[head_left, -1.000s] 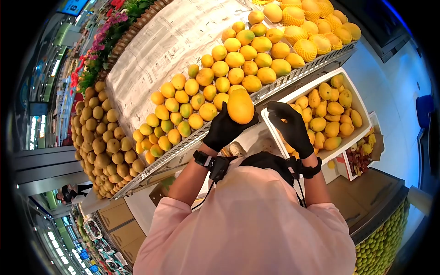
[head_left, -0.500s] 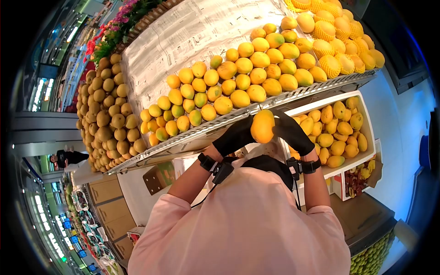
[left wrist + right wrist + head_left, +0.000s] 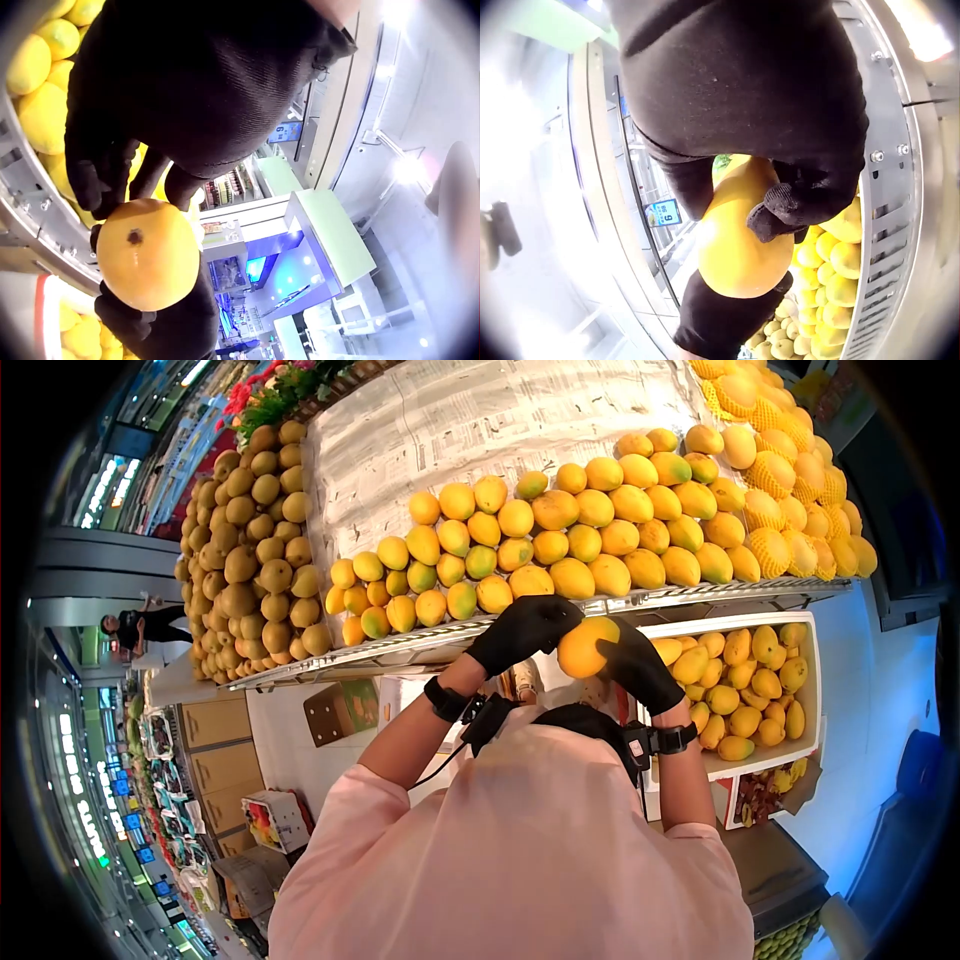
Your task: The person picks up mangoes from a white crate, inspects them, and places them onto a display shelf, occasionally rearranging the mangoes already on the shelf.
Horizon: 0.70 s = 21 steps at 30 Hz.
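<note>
A yellow-orange mango (image 3: 585,648) is between two black-gloved hands, near the front edge of the display. The right hand (image 3: 637,665) grips it from the right. Curled fingers of the left hand (image 3: 527,632) lie against its left side. Seen from the left wrist, the mango (image 3: 148,255) has a dark spot facing the camera, with the left hand (image 3: 187,82) above and the right hand (image 3: 176,326) behind and below. In the right wrist view, fingers of the right hand (image 3: 757,97) wrap the mango (image 3: 742,247), and the left hand (image 3: 724,319) touches its lower end.
Rows of mangoes (image 3: 595,508) line the paper-covered display (image 3: 480,415), with net-wrapped fruit (image 3: 775,472) at right and brown fruit (image 3: 240,568) at left. A white foam box (image 3: 812,670) of mangoes stands below the metal rail (image 3: 400,648). Someone (image 3: 145,628) stands far left.
The right hand has come from over the foam box to the mango, which the left hand held alone at first. The left fingers have shifted to its left side. The head view has turned.
</note>
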{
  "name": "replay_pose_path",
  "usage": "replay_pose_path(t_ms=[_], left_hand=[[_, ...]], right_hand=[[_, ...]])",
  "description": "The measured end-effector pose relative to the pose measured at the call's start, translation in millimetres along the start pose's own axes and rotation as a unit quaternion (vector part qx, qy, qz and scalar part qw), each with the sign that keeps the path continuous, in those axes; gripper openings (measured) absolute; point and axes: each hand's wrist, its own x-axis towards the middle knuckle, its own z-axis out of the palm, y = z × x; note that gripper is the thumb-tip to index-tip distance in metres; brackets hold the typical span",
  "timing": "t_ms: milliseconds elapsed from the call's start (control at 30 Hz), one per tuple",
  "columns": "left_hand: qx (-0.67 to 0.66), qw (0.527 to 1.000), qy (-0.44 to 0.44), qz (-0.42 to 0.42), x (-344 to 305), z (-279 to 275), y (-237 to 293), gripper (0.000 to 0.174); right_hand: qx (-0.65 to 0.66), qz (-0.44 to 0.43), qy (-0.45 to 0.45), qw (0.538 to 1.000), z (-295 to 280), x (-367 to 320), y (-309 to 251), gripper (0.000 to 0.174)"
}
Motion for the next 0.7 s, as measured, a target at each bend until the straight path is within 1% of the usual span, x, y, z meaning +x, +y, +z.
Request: replay_pose_path(t_ms=[67, 200, 233, 333, 367, 467, 500, 600, 633, 700], left_hand=[[0.076, 0.997, 0.005, 0.024, 0, -4, -2, 0.044], [0.217, 0.970, 0.004, 0.107, -7, -14, 3, 0.060], [0.219, 0.965, 0.023, 0.143, -12, -15, 8, 0.058], [0.266, 0.958, 0.052, 0.096, -16, -20, 23, 0.054], [0.270, 0.950, 0.077, 0.137, -14, -23, 19, 0.051], [0.301, 0.929, 0.136, 0.168, -11, -37, 10, 0.056], [0.293, 0.932, 0.174, 0.125, -12, -41, 10, 0.048], [0.257, 0.934, 0.186, 0.166, -10, -64, 2, 0.044], [0.245, 0.933, 0.192, 0.180, -11, -73, 2, 0.044], [0.223, 0.947, 0.185, 0.142, -22, -92, 7, 0.054]], right_hand=[[0.000, 0.040, 0.015, 0.999, 9, 7, -8, 0.042], [-0.125, 0.026, 0.055, 0.990, 30, 25, -16, 0.049], [-0.170, -0.002, 0.074, 0.983, 36, 31, -17, 0.050], [-0.304, -0.087, 0.129, 0.940, 55, 51, -14, 0.053], [-0.305, -0.096, 0.139, 0.937, 61, 57, -14, 0.052], [-0.312, -0.136, 0.148, 0.929, 76, 71, -25, 0.049], [-0.290, -0.129, 0.139, 0.938, 79, 76, -26, 0.047], [-0.280, -0.093, 0.128, 0.947, 96, 86, -44, 0.048], [-0.235, -0.052, 0.108, 0.964, 104, 84, -57, 0.051], [-0.158, -0.058, 0.072, 0.983, 100, 99, -46, 0.057]])
